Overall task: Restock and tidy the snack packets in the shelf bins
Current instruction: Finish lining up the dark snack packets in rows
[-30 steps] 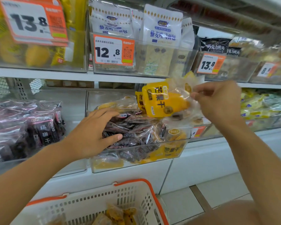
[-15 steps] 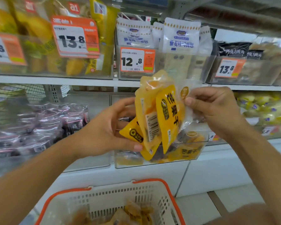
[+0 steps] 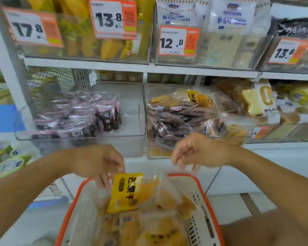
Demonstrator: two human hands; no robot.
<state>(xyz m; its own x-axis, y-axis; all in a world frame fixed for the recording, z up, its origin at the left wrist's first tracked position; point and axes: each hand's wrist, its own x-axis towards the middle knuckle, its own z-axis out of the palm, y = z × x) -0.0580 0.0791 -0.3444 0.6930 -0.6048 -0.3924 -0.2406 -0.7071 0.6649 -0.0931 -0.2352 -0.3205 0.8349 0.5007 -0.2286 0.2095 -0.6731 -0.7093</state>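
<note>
Shelf bins (image 3: 132,139) sit just beyond both hands; left hand (image 3: 96,160) pinches a yellow packet (image 3: 126,190) over the basket (image 3: 208,206), right hand (image 3: 196,150) loosely spread, holding nothing.

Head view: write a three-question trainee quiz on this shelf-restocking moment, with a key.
1. True or false: the left hand pinches the yellow packet over the basket.
2. Which price tag hangs above the bin of dark packets? A) 8.8 B) 13.8 C) 20.8
3. Fill in: the right hand holds ______.

Key: 1 true; 2 B, the 13.8 tag; 3 nothing that shows, though its fingers are blurred.
</note>
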